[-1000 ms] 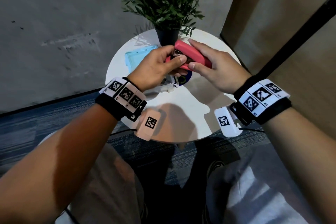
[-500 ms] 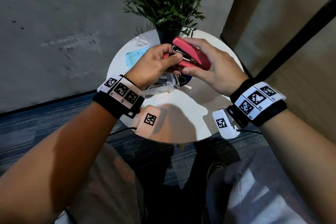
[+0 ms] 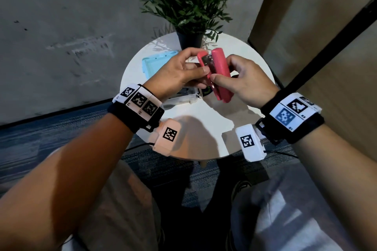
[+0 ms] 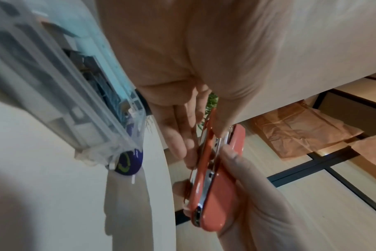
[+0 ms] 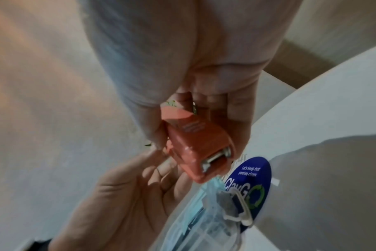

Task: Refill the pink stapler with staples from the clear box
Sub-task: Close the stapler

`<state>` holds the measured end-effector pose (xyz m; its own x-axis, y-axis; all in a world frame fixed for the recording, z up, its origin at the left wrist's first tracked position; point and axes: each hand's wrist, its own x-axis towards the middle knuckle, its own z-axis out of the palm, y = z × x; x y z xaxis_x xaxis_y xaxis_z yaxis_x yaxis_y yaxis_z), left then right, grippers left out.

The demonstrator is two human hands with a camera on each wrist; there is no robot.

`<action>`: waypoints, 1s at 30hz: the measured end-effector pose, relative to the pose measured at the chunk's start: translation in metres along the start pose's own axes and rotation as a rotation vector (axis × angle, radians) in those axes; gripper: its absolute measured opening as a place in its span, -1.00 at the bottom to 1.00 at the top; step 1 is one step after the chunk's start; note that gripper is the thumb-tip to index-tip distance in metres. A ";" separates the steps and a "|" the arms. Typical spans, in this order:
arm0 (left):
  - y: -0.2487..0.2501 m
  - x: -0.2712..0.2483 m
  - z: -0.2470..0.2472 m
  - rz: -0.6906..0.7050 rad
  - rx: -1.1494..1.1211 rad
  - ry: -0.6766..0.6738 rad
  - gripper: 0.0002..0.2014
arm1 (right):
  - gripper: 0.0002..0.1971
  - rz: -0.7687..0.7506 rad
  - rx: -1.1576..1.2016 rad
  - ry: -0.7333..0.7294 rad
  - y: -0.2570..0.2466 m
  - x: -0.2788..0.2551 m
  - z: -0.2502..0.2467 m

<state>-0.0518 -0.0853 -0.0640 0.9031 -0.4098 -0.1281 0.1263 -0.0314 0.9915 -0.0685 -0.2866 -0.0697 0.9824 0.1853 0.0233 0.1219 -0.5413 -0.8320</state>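
Note:
The pink stapler (image 3: 219, 71) is held in the air above the round white table (image 3: 210, 128), standing nearly on end with its hinge end toward me. Its top cover is parted a little from the base, and the metal staple channel (image 3: 207, 61) shows between them. My right hand (image 3: 240, 81) grips the top cover (image 4: 220, 200), thumb on the near side. My left hand (image 3: 179, 73) pinches the base half (image 5: 189, 141). The clear box (image 3: 179, 98) lies on the table under my left hand, partly hidden; its compartments (image 4: 60, 101) show in the left wrist view.
A potted plant (image 3: 189, 6) stands at the table's far edge. A light blue lid (image 3: 157, 63) lies at the left of the table. A dark blue round sticker (image 5: 250, 180) sits beside the box. Grey wall on the left, wooden panels on the right, my knees below.
The stapler has been turned from lying across to standing nearly on end, and its top cover has parted from the base. Both hands rose slightly with it.

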 end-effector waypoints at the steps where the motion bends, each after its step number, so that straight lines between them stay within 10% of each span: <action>1: -0.001 0.001 0.001 -0.009 -0.018 0.016 -0.58 | -0.69 0.015 0.038 0.006 0.001 0.000 0.000; 13: 0.000 0.001 0.008 0.028 0.054 0.046 -0.46 | -0.24 0.141 0.282 -0.008 0.000 0.005 -0.002; 22: -0.008 -0.002 0.006 0.029 0.370 0.003 -0.69 | -0.74 0.235 -0.298 0.087 0.019 0.021 -0.015; 30: -0.004 -0.008 0.004 0.049 0.565 -0.023 -0.82 | -0.78 0.316 -0.481 0.086 0.029 0.032 -0.014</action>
<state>-0.0612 -0.0853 -0.0671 0.8925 -0.4425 -0.0873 -0.1605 -0.4925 0.8554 -0.0315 -0.3080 -0.0858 0.9871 -0.1017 -0.1235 -0.1479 -0.8749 -0.4612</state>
